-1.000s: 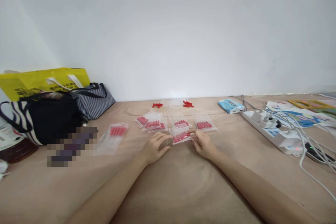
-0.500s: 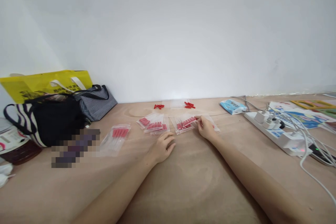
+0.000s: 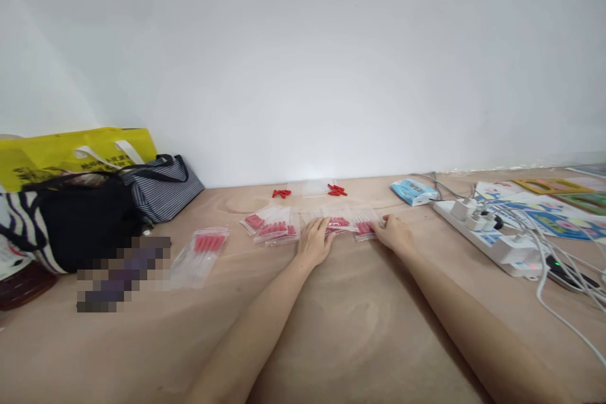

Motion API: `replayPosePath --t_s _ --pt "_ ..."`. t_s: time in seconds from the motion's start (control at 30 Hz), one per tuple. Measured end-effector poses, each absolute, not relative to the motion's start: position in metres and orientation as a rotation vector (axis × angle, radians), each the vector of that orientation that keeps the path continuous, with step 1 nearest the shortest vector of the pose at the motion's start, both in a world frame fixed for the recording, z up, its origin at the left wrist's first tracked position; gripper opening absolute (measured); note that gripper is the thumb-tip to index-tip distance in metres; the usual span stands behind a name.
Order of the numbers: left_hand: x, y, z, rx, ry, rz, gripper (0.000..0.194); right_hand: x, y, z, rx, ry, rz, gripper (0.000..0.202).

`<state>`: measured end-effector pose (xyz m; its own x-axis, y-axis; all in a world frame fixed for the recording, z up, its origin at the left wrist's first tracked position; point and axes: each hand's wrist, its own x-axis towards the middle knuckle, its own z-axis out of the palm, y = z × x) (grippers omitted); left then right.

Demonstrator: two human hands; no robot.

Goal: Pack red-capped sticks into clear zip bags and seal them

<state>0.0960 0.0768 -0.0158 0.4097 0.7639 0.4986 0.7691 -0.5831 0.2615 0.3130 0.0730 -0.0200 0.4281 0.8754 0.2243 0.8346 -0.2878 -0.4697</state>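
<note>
Clear zip bags with red pieces lie across the middle of the table. My left hand [image 3: 315, 242] rests palm down, fingers a little apart, on the left edge of the middle bags [image 3: 341, 222]. At the right bag [image 3: 364, 227], my right hand [image 3: 395, 233] has its fingers closed at the bag's edge, and the fingertips are partly hidden. Left of my hands is a fanned group of bags [image 3: 276, 227]. Further left lies another stack of bags [image 3: 201, 255]. Loose red pieces [image 3: 281, 193] and a second small pile [image 3: 337, 190] sit near the wall, beside flat clear bags [image 3: 312, 188].
A yellow bag [image 3: 71, 154], a striped bag [image 3: 163, 186] and a black bag [image 3: 89, 221] stand at the left, near a blurred dark object [image 3: 125, 274]. To the right are a blue tissue pack [image 3: 413, 192], a power strip [image 3: 487, 240] with cables, and colourful sheets [image 3: 558, 224].
My left hand has moved forward and right onto the middle bags. My right hand has moved right, and a bag with red pieces now lies apart at its fingertips. The view has shifted slightly.
</note>
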Motion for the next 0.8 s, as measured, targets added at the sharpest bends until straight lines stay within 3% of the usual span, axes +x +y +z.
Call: replayPosePath --t_s 0.1,0.27,0.53,0.8 --pt "0.094 0.082 -0.016 -2.668 -1.438 -0.893 0.034 0.317 0.076 -0.018 -2.228 -1.419 0.329 0.05" --pt "0.085 0.084 -0.014 -2.722 -1.404 -0.86 0.039 0.324 0.076 -0.018 -2.173 -1.419 0.538 0.034" --pt "0.076 0.083 -0.007 -2.795 -1.354 -0.602 0.071 0.356 0.062 -0.019 -2.027 -1.194 0.672 0.024" --pt "0.07 0.077 -0.017 -2.649 -1.276 -0.985 0.041 0.367 0.045 -0.015 -1.524 -0.942 1.005 0.021"
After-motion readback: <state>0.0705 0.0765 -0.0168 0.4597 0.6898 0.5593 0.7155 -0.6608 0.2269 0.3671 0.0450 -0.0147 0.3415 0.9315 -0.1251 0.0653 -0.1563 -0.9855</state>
